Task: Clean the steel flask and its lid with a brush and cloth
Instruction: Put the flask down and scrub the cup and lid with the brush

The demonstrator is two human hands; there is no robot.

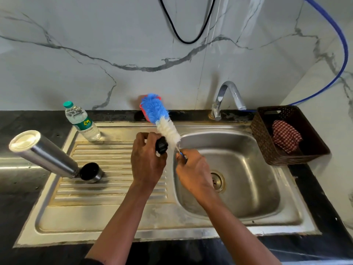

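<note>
Ok, your left hand [147, 161] is at frame centre, fingers curled round the black lid [161, 147], above the seam between drainboard [107, 188] and basin [248, 197]. Your right hand [194, 169], just at its 3 o'clock, is closed on the thin blue handle of the brush [162, 121]. The bristle head runs up toward 11 o'clock. Its white section is just beside the lid (can't tell if they touch), and the blue tip is over the sink's back edge.

The steel flask [45, 155] stands neck-down at 9 o'clock on the drainboard's left rim. In this view it leans out toward 10 o'clock over the black counter [19, 207]. The steel cap [91, 173] sits against the flask's neck, dark open end showing.

The water bottle [82, 121] is upright at 10 o'clock, in the drainboard's back-left corner. The tap [229, 96] is at 1 o'clock, spout over the basin's back edge. The basket [263, 142] is at 3 o'clock, right at the sink's right rim, with the checked cloth [286, 137] inside.

Room to move: the ribbed drainboard near you, 6 to 8 o'clock, and the basin bowl under your right wrist, with the drain [217, 181] at its bottom.
</note>
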